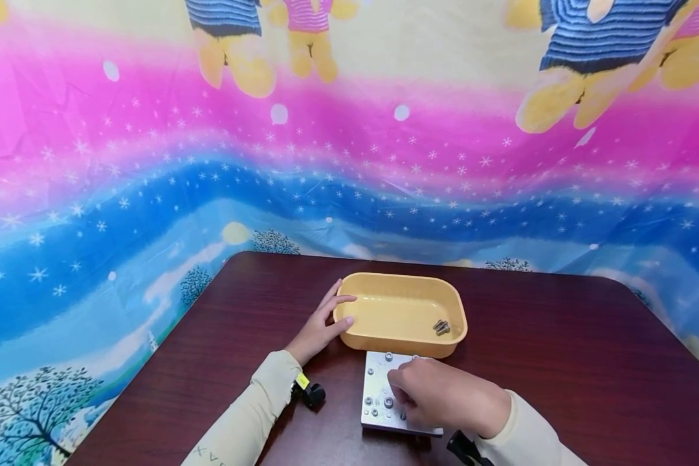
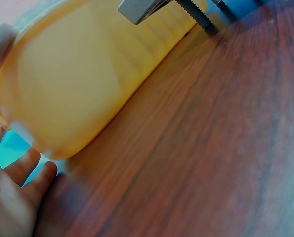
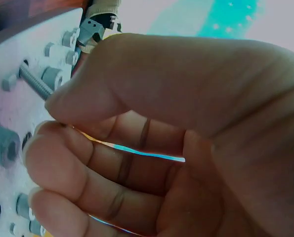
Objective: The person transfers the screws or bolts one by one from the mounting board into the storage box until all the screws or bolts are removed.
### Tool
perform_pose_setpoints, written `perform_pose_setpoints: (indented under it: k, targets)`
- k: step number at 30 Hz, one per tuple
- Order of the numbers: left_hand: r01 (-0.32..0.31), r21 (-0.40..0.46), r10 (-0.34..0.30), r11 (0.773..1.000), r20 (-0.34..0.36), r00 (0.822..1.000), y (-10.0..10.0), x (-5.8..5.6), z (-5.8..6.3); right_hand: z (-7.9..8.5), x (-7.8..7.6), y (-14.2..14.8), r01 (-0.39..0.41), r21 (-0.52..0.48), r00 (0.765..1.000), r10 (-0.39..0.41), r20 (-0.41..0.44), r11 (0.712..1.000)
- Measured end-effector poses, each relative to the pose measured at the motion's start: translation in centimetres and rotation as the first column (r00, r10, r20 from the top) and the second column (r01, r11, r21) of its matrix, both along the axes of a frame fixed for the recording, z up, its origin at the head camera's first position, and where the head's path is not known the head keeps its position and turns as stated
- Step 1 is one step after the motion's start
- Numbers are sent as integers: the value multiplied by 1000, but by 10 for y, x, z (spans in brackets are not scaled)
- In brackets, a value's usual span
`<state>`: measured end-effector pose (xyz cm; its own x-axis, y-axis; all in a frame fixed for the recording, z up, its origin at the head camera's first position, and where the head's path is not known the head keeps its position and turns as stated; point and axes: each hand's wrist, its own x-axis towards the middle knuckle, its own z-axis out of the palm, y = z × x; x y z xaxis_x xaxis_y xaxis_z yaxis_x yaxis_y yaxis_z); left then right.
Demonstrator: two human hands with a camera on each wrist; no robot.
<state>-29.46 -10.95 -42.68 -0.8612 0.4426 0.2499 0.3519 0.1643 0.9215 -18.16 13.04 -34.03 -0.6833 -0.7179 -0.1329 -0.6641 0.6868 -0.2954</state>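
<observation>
My right hand (image 1: 443, 395) pinches a metal screw (image 3: 35, 83) between thumb and fingertips. Its threaded shank slants to a small hole in the metal plate (image 1: 378, 421); its head is hidden by the fingers. Several socket-head screws (image 3: 4, 144) of different sizes stand in the plate around it. With thumb and fingers about the rim, my left hand (image 1: 317, 333) holds the left end of a yellow tray (image 1: 384, 341). In the left wrist view, some of its fingers (image 2: 38, 180) show beside the tray's outer wall. A few loose screws (image 1: 441, 327) lie inside the tray's right end.
The plate lies just in front of the tray on a dark red-brown wooden table (image 1: 530, 336). Behind the table hangs a printed cloth (image 1: 349, 168). Dark wrist-camera mounts (image 1: 311, 393) sit at both wrists, the right one close to the plate's near edge.
</observation>
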Motion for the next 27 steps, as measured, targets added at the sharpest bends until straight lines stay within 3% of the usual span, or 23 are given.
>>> perform_pose_setpoints:
  k: [7, 12, 19, 27]
  targets:
    - [6, 16, -6, 1000, -4, 1000, 0, 0, -1, 4, -4, 5, 10, -13, 999, -10, 38, 1000]
    - [4, -1, -4, 1000, -10, 1000, 0, -3, -3, 6, -7, 10, -4, -60, 1000, 4, 8, 998]
    - [-27, 24, 27, 999, -19, 999, 0, -21, -28, 9, -12, 15, 32, -103, 999, -31, 10, 994]
    - [-41, 32, 41, 999, -23, 999, 0, -22, -31, 10, -20, 19, 55, -134, 996, -63, -55, 989]
